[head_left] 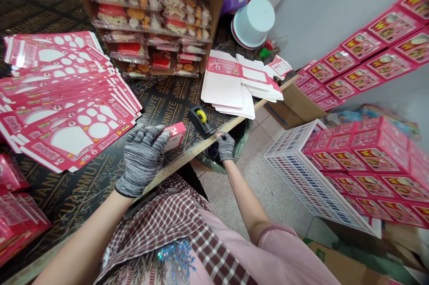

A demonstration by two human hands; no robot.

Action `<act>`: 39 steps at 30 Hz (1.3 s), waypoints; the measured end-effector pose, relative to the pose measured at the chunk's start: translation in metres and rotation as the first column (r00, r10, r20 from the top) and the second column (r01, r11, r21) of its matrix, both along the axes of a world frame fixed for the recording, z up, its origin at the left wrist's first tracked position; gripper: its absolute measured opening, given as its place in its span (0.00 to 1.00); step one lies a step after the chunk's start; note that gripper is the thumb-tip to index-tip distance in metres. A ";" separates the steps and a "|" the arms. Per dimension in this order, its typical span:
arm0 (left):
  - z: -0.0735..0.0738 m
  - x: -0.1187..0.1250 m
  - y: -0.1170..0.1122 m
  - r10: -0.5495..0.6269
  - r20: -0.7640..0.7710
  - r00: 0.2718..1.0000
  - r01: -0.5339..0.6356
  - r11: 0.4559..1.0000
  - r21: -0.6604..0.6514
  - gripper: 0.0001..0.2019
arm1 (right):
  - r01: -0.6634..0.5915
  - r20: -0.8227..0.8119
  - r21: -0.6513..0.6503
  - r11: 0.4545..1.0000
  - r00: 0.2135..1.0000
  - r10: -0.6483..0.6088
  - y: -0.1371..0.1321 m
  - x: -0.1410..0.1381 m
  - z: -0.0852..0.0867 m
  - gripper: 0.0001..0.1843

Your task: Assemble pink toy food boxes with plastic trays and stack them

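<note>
My left hand [142,156], in a grey knitted glove, is over the dark tabletop with its fingers against the left end of a small pink-and-white box [174,136]. The thumb is partly hidden, but the hand appears to grip the box. Just right of the box stands a black tape dispenser [203,123] with a yellow core. My right hand [226,146], gloved with bare fingertips, is at the table's wooden edge beside the dispenser. Its fingers are curled together, and whatever is between them is too small to make out.
Flat pink cardboard sheets [83,128] fan across the left of the table [157,102]. A carton [216,21] of wrapped packs stands behind. White folded cartons [223,88] lie back right. A lined bin [214,166] is below the edge; a white basket [295,173] holds stacked pink boxes.
</note>
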State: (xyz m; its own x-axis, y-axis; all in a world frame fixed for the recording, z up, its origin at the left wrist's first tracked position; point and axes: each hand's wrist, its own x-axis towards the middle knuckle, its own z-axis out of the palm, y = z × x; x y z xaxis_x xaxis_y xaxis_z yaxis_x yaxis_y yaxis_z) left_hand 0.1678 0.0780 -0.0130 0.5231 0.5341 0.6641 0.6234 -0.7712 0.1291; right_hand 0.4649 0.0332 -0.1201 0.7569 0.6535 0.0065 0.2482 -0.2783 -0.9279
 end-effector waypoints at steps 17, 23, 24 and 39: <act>0.016 -0.011 -0.003 -0.087 -0.006 0.996 0.086 0.995 -0.040 0.13 | -0.600 -0.728 0.542 0.589 0.015 0.685 -0.006 -0.116 0.108 0.26; 0.019 -0.013 -0.003 -0.135 -0.070 0.988 0.129 0.988 -0.084 0.16 | -0.550 -0.759 0.557 0.622 -0.034 0.650 -0.004 -0.114 0.099 0.22; 0.018 -0.012 -0.003 -0.139 -0.044 0.989 0.135 0.986 -0.095 0.17 | -0.552 -0.760 0.554 0.623 -0.031 0.649 -0.004 -0.114 0.100 0.22; 0.008 0.000 0.004 -0.002 0.076 0.997 0.006 0.999 -0.054 0.12 | -0.619 -0.710 0.489 0.614 0.126 0.692 0.001 -0.117 0.102 0.22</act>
State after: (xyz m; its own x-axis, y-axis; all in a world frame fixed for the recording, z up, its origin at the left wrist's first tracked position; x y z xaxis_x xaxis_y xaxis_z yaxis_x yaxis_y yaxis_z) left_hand 0.1677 0.0818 -0.0046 0.4745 0.5685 0.6721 0.6076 -0.7640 0.2173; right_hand 0.3478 0.0342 -0.0178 -0.3046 0.9279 -0.2149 -0.5154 -0.3503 -0.7821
